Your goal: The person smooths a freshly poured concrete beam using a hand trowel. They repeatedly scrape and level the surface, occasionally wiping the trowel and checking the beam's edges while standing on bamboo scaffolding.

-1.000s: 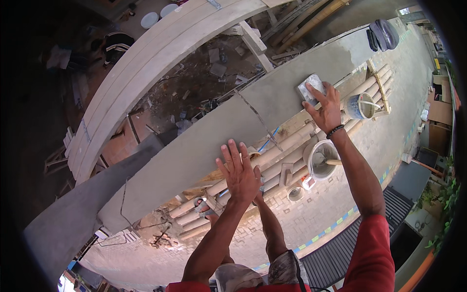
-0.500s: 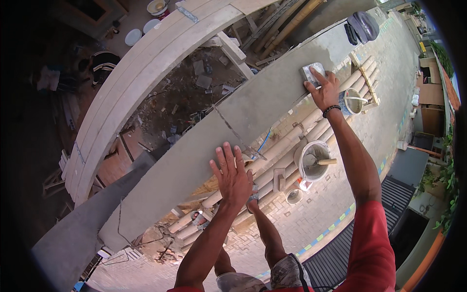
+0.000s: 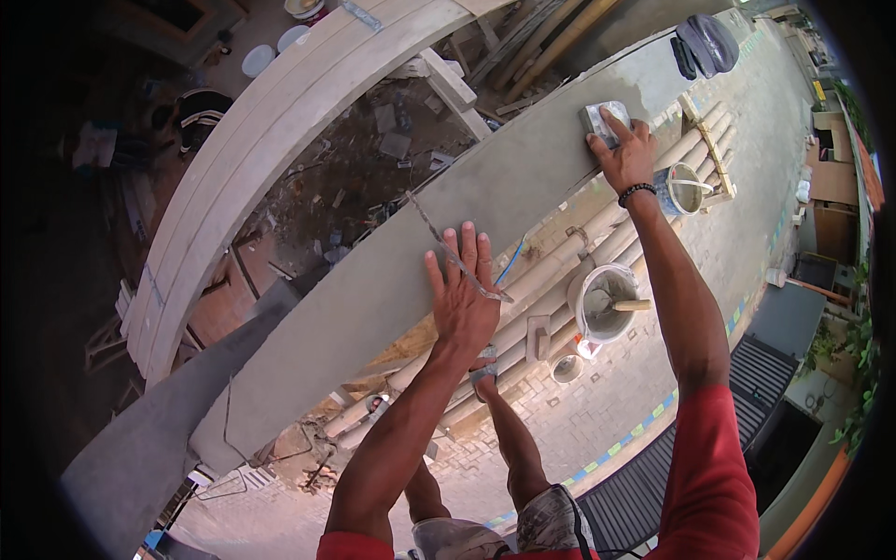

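Hidden/unclear first: the float (image 3: pixel 602 119) is mostly covered by the right hand (image 3: pixel 623 154), only its grey end shows past the fingertips, so its full shape and handle can't be made out. Person's lower body is cut by the bottom edge; one leg with a foot (image 3: pixel 483 373) shows below the left hand, standing on the bamboo poles (image 3: pixel 560 271). What's inside the bucket (image 3: pixel 602 301) below the right forearm is hard to tell beyond grey mix and a wooden handle sticking out to the right. Dark object (image 3: pixel 707 42) on the wall top beyond the right hand: can't identify.

Wall top (image 3: pixel 373 280): long grey rendered strip, long axis runs diagonal from lower left, past both hands, to upper right. A thin crack or wire line crosses it right at the left hand's fingers.

Float: sits on the wall top at the far upper-right end, under the right hand's fingers, visible end pointing up-left, away from the wrist.

Hands:
- left hand (image 3: pixel 464 294): flat, fingers spread, palm pressed on the near edge of the wall top, holding nothing.
- right hand: arm stretched out, fingers curled over the float, pressing it to the surface. Dark bracelet on the wrist.

Hands well apart along the strip. Small second pail (image 3: pixel 679 189) just right of the right wrist, down on the poles. Curved pale timber formwork (image 3: pixel 243 177) lies beyond the wall top, far side of the left hand.
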{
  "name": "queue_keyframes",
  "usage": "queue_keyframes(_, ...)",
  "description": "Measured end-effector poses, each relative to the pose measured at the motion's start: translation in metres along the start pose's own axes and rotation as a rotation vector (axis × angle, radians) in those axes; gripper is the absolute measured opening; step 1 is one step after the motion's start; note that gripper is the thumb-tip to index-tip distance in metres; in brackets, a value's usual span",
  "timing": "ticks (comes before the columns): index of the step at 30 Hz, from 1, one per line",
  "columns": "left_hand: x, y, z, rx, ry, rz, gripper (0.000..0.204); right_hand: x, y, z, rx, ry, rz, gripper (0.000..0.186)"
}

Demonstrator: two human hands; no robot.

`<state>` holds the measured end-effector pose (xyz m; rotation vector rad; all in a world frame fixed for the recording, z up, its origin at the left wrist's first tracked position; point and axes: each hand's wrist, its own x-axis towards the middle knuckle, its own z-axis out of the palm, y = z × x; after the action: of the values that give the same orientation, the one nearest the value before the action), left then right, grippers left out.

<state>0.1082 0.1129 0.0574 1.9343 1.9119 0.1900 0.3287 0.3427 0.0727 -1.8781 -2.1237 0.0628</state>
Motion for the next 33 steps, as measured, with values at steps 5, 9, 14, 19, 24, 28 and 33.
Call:
queue_keyframes(5,-0.01,-0.001,0.008,0.133,-0.032,-0.052,0.088,-0.036,-0.081,0.011,0.131,-0.067,-0.192,0.051)
queue_keyframes(9,-0.043,-0.018,0.004,0.024,-0.035,-0.115,0.087,-0.102,-0.108,-0.016,0.205,-0.284,-0.602,0.054)
queue_keyframes(14,-0.087,-0.036,-0.008,-0.006,-0.046,-0.106,0.086,-0.051,-0.033,-0.008,0.095,-0.056,-0.192,0.053)
queue_keyframes(19,-0.114,-0.039,-0.01,-0.058,-0.075,-0.161,0.088,-0.062,-0.095,0.008,0.136,-0.059,-0.187,0.052)
queue_keyframes(24,-0.18,-0.042,-0.022,-0.179,-0.094,-0.257,0.087,-0.136,-0.081,-0.049,0.164,-0.282,-0.433,0.054)
queue_keyframes(28,-0.259,-0.055,-0.031,-0.186,-0.178,-0.307,0.086,-0.179,-0.057,-0.11,0.414,-0.244,0.165,0.065)
queue_keyframes(33,-0.335,-0.075,-0.017,-0.211,-0.334,-0.361,0.086,-0.226,-0.144,-0.134,0.961,-0.552,-0.058,0.074)
